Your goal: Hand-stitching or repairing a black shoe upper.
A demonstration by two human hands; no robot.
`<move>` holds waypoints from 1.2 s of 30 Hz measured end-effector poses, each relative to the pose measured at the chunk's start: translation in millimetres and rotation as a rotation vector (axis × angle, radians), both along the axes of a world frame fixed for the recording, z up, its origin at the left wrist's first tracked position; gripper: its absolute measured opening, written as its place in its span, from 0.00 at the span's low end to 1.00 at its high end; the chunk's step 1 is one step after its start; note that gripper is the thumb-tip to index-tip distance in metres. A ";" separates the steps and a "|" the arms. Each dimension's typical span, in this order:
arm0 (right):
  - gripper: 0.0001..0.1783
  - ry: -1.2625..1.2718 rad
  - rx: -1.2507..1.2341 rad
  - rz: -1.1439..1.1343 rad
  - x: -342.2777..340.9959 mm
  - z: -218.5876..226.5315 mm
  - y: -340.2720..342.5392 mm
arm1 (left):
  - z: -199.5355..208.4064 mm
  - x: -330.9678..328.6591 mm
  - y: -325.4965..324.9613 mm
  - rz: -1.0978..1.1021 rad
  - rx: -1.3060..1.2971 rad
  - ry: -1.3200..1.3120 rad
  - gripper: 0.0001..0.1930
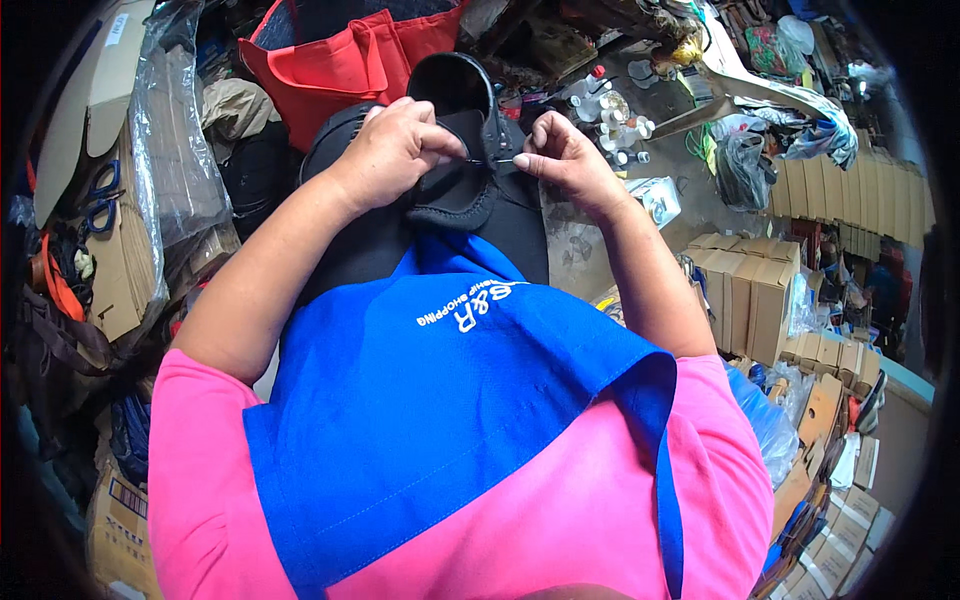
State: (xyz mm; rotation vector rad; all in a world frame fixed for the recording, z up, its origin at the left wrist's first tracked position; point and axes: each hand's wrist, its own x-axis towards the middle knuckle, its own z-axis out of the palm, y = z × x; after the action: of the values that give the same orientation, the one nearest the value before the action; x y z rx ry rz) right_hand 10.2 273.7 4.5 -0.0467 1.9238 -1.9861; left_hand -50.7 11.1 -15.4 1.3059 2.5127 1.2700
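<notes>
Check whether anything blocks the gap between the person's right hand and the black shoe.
Nothing visible blocks it. Only a thin, needle-like piece, pinched in the right hand, spans the gap to the black shoe.

Logged remotely: I read white lettering (468,306) on the blue apron (430,400), plus a marked label (117,30) on upper-left cardboard (108,85) and print (130,497) on a brown carton (108,560)

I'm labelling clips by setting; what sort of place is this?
Probably a cluttered workshop or storeroom, judging by the cardboard boxes, blue-handled scissors and black stitched piece being handled.
</notes>
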 end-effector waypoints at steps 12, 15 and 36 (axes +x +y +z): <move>0.11 0.082 0.465 0.105 4.9 17.7 -7.5 | 3.8 -2.4 -2.3 -0.070 -0.022 -0.020 0.09; 0.11 0.102 0.535 0.126 6.6 19.4 -7.3 | 6.1 12.5 -1.4 0.010 -0.038 -0.044 0.08; 0.13 0.036 0.482 0.023 10.2 21.6 -15.3 | 12.4 32.3 -0.4 0.173 -0.019 -0.322 0.12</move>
State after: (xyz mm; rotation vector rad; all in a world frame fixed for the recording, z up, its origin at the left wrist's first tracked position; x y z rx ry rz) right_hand 20.4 258.4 26.1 0.0236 2.3577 -1.4671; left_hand -18.4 10.7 -3.1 0.8146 2.4384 1.3572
